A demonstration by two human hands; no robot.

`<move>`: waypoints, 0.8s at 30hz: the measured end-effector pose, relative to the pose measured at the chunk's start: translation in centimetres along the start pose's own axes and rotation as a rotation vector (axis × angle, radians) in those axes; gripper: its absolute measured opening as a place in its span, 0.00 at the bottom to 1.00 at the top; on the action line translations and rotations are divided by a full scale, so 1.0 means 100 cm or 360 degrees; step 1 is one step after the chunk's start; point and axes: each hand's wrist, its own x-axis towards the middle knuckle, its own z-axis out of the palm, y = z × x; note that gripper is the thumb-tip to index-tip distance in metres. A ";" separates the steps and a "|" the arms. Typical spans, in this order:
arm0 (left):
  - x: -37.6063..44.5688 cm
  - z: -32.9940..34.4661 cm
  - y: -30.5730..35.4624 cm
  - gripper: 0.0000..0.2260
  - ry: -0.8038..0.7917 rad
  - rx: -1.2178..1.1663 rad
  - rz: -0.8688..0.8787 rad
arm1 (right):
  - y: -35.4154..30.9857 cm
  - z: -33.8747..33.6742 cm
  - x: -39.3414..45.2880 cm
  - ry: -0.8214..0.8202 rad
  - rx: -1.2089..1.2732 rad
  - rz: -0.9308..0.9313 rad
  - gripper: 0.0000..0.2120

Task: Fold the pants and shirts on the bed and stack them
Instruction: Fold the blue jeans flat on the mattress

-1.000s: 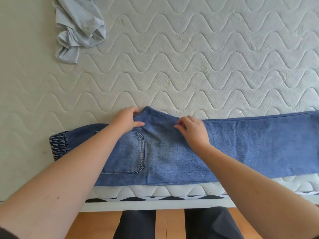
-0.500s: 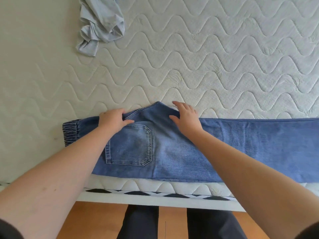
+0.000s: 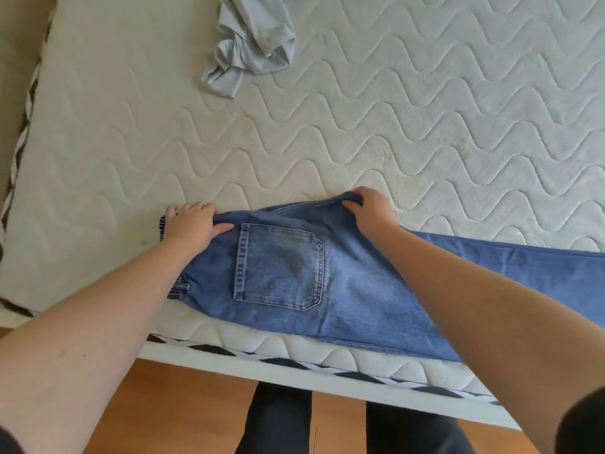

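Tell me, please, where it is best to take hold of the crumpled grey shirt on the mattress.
Probably grip the grey shirt at its loose lower flap, coming from the near side. That flap lies flat and free on the mattress, while the rest is bunched in folds.

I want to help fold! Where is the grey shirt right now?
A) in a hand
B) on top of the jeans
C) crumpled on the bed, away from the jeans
C: the grey shirt lies crumpled on the bed, apart from the jeans that both hands hold.
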 end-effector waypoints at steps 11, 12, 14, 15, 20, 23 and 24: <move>0.001 -0.007 -0.023 0.22 0.0113 -0.0247 0.0123 | -0.001 0.006 -0.008 0.0149 0.0116 -0.0012 0.09; 0.000 -0.011 -0.015 0.25 0.0143 -0.0286 0.0192 | -0.002 0.006 -0.013 0.0140 0.0124 -0.0058 0.09; -0.005 -0.018 0.008 0.30 0.0191 -0.0376 0.0387 | -0.001 0.007 -0.027 0.0139 0.0111 -0.0176 0.08; -0.008 -0.022 0.024 0.31 0.0211 -0.0406 0.0502 | 0.000 0.008 -0.036 0.0157 0.0063 -0.0256 0.09; -0.035 -0.029 0.115 0.31 0.0322 -0.0410 0.1010 | 0.018 0.018 -0.083 0.0466 -0.0262 -0.0766 0.10; -0.048 -0.022 0.149 0.28 0.0284 -0.0540 0.1023 | 0.034 0.032 -0.100 0.0498 -0.0416 -0.0877 0.12; -0.051 -0.019 0.156 0.28 0.0274 -0.0589 0.0992 | 0.040 0.038 -0.103 0.0478 -0.0454 -0.0900 0.12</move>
